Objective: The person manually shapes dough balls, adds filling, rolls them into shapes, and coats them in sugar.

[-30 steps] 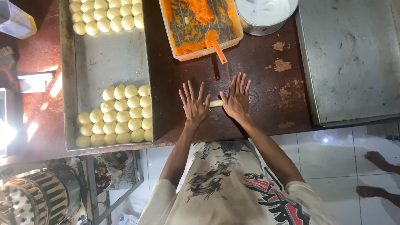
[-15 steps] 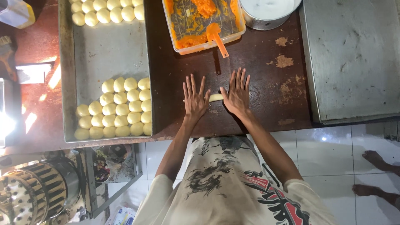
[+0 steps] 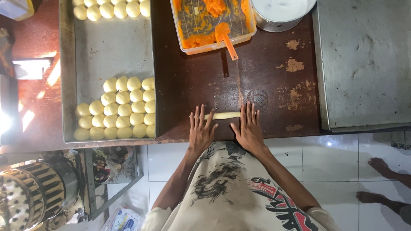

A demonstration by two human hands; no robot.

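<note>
A thin rope of pale dough (image 3: pixel 222 115) is laid across the dark wooden table (image 3: pixel 265 85), near its front edge, and it's pinned under both palms. The left hand (image 3: pixel 200 130) is pressed flat on one end and the right hand (image 3: pixel 248 128) on the other, fingers stretched out and slightly spread, not curled around anything. Flat open palms like that are what's needed for rolling, so the pressure gets spread evenly along the strip.

Just to the left, a metal tray (image 3: pixel 107 47) is filled with neat rows of round dough balls (image 3: pixel 120 111), probably kept close so they're within easy reach. Farther back, a plastic tub of orange filling (image 3: pixel 209 21) is parked with an orange scraper (image 3: pixel 226 38) sticking out over its rim, next to a metal bowl (image 3: pixel 280 13) of something white. Another person's bare feet (image 3: pixel 381 179) can be seen on the tiled floor at the right.
</note>
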